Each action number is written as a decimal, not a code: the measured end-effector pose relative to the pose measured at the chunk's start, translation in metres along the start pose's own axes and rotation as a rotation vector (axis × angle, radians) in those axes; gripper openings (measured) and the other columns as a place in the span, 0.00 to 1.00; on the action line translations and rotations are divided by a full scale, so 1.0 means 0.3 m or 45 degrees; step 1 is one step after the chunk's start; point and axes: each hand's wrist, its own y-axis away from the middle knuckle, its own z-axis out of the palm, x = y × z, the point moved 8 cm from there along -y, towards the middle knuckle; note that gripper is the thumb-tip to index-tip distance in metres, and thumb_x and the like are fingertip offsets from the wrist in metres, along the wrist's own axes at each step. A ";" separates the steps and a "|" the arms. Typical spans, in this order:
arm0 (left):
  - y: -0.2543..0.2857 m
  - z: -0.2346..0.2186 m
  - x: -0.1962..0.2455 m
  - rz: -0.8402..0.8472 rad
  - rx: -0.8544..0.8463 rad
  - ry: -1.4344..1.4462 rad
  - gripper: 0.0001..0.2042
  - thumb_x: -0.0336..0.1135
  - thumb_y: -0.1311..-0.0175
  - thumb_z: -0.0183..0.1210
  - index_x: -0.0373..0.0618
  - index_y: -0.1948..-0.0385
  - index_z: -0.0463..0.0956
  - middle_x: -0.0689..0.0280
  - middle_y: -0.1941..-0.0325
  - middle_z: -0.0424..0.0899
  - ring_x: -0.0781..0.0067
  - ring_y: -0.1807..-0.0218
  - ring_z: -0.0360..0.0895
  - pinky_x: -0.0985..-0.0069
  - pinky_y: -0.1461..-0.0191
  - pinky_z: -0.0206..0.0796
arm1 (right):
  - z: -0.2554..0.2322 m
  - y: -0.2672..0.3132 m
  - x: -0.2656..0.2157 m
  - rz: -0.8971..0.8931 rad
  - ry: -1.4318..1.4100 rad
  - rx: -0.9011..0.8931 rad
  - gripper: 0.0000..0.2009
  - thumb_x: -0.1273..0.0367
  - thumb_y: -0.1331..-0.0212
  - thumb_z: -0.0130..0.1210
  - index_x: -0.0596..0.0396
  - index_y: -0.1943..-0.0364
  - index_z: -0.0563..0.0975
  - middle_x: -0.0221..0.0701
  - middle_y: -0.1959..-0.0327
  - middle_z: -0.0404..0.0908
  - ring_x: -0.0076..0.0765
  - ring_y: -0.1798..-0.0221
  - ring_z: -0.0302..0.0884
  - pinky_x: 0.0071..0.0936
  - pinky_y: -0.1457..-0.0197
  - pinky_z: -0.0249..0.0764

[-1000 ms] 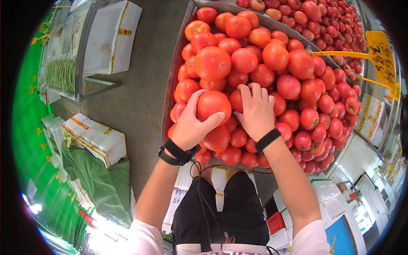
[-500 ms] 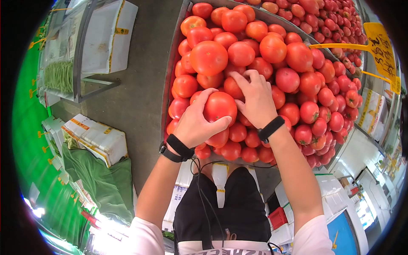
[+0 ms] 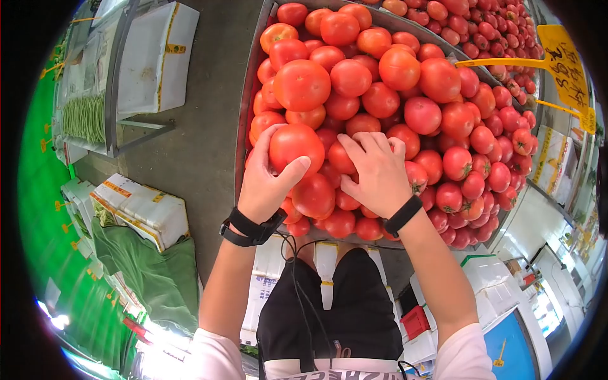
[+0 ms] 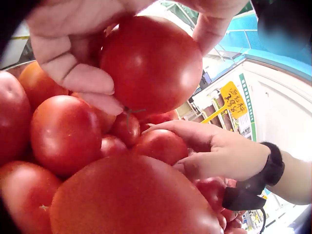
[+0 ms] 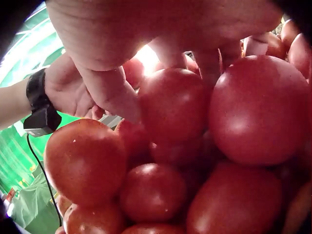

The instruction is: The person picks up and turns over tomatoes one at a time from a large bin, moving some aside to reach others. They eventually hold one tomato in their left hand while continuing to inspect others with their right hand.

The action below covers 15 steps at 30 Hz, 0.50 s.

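Observation:
In the head view the left hand point(image 3: 267, 179) grips a large red tomato point(image 3: 296, 149) at the left side of the heap, thumb on its near side. The left wrist view has that tomato point(image 4: 152, 64) between curled fingers and thumb. To its right, the right hand point(image 3: 377, 172) has its fingers and thumb around a smaller tomato point(image 3: 342, 157) lying in the heap. The right wrist view shows that smaller tomato point(image 5: 173, 106) under the fingers, among other tomatoes.
A grey-edged bin point(image 3: 244, 114) holds the heap, with more tomatoes point(image 3: 481, 31) beyond a divider. A yellow price tag point(image 3: 563, 66) sticks out at the right. White foam boxes point(image 3: 142, 212) and a green cloth point(image 3: 149, 272) are at the left.
The left hand has shifted left with the large tomato, widening the space between the hands. The right hand stays at the smaller tomato, and the view has shifted slightly.

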 end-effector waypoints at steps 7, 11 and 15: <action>-0.021 0.013 -0.014 0.035 0.021 -0.007 0.35 0.39 0.37 0.72 0.37 0.31 0.68 0.57 0.40 0.82 0.67 0.40 0.82 0.68 0.35 0.76 | -0.002 0.006 0.004 -0.041 0.024 -0.060 0.33 0.60 0.51 0.71 0.52 0.37 0.79 0.32 0.49 0.79 0.39 0.39 0.73 0.50 0.30 0.60; -0.049 0.031 0.018 0.118 0.074 -0.268 0.35 0.40 0.38 0.73 0.39 0.31 0.68 0.57 0.41 0.83 0.65 0.40 0.82 0.67 0.36 0.76 | -0.010 0.041 -0.015 -0.043 -0.063 -0.035 0.34 0.59 0.51 0.71 0.51 0.36 0.77 0.33 0.43 0.80 0.43 0.36 0.74 0.49 0.26 0.56; -0.046 -0.011 0.033 0.097 0.103 -0.326 0.36 0.40 0.38 0.73 0.41 0.30 0.68 0.57 0.40 0.82 0.65 0.40 0.81 0.67 0.34 0.75 | -0.056 0.033 0.002 0.077 -0.193 0.178 0.33 0.60 0.50 0.72 0.50 0.36 0.77 0.33 0.44 0.80 0.42 0.38 0.75 0.50 0.28 0.60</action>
